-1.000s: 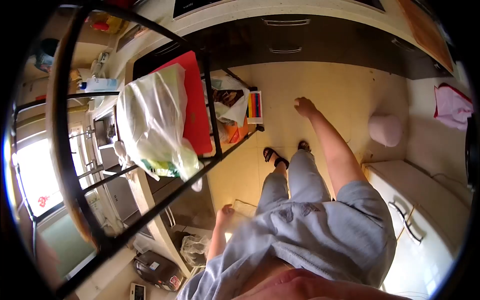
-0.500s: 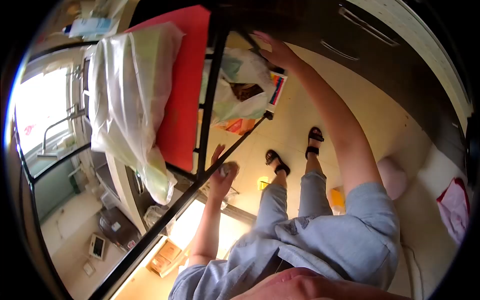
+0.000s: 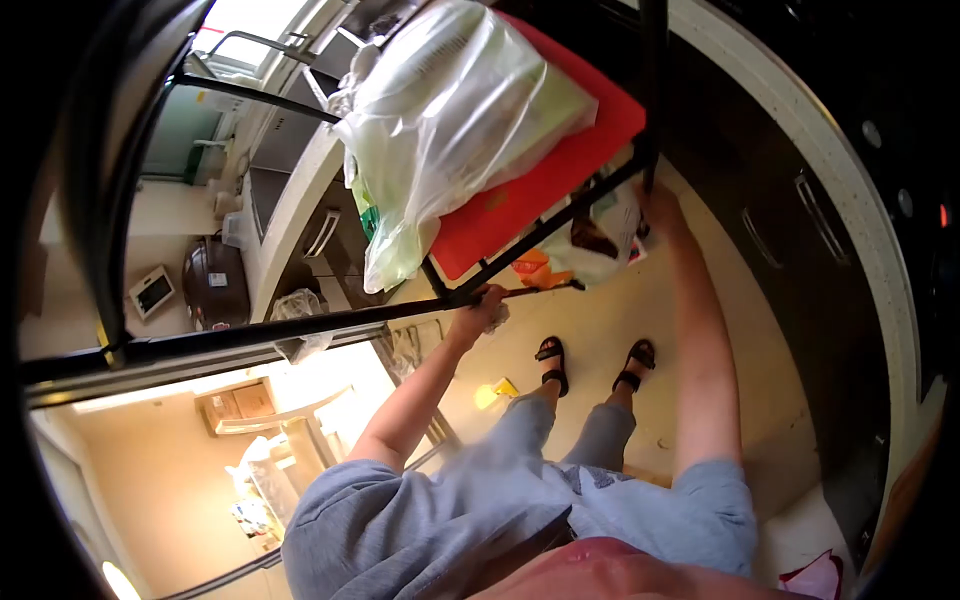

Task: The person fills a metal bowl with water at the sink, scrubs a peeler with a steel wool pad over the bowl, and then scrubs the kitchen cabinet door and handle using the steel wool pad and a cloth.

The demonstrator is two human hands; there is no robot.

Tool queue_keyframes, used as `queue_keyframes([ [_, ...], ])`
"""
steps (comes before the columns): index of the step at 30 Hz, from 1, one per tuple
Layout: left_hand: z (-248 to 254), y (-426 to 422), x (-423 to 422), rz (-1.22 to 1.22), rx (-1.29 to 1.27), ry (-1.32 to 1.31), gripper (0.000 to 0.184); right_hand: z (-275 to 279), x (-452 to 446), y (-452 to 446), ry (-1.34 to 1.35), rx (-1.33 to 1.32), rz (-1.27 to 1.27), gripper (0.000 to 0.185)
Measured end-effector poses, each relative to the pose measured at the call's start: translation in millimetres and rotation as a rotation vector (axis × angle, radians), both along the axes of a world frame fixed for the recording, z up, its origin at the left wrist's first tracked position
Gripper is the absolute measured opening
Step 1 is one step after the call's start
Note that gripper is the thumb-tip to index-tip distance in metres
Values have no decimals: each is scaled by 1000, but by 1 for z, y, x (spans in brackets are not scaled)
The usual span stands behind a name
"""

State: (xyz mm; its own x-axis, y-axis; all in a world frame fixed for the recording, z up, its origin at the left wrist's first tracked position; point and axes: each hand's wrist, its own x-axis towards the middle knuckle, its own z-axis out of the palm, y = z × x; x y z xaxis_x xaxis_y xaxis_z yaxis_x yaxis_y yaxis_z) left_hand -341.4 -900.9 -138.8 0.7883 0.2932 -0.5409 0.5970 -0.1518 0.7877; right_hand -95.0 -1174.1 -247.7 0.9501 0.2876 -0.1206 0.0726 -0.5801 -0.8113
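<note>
One black rack [image 3: 230,335]: its bars cross the view in front of the body, a hand at each of two places; the step in hand seems to be getting a hold on it, and the next move, I judge, calls for level, even handling.
Red board [image 3: 535,205]: on the rack's upper level, partly beneath a white bag.
White bag [image 3: 470,110]: on the red board, drooping past its edge (loose enough, I think, to slip if tilted).
Lower bag [image 3: 605,225]: open-mouthed, below the red board.
Right hand [image 3: 660,208]: at a post of the rack; blur means I cannot tell whether its grip is closed.
Left hand [image 3: 475,318]: grip apparently folded around a bar near a corner joint.
Orange packet [image 3: 540,268]: beside the lower bag.
Pale patch [image 3: 498,318]: by the left palm, too small to identify.
</note>
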Motion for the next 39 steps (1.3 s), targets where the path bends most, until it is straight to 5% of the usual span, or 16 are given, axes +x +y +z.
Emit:
queue_keyframes([
  [6, -47, 35, -12, 164, 103, -119, 25, -26, -35, 0, 31, -39, 152, 37],
  [10, -32, 53, -14, 293, 80, -100, 25, -38, -72, 10, 198, -79, 272, 29],
  [13, -61, 132, -36, 389, -144, 13, 21, -16, -125, 36, 176, -85, 305, 24],
  [19, -11, 159, -58, 406, -67, 6, 18, -36, -226, 110, 54, 105, 188, 14],
  [27, 7, 215, -72, 441, 83, -52, 20, 21, -290, 172, 197, 154, 219, 34],
  [30, 10, 231, -66, 453, 97, -76, 21, -15, -326, 213, 187, 284, 38, 28],
  [34, 21, 242, -65, 475, 124, -98, 23, -8, -328, 215, 237, 229, 488, 52],
  [38, 17, 239, -84, 507, 153, -70, 24, -33, -322, 202, 242, 607, 493, 48],
  [39, 14, 234, -93, 514, 166, -52, 24, -23, -306, 177, 487, 595, 482, 44],
])
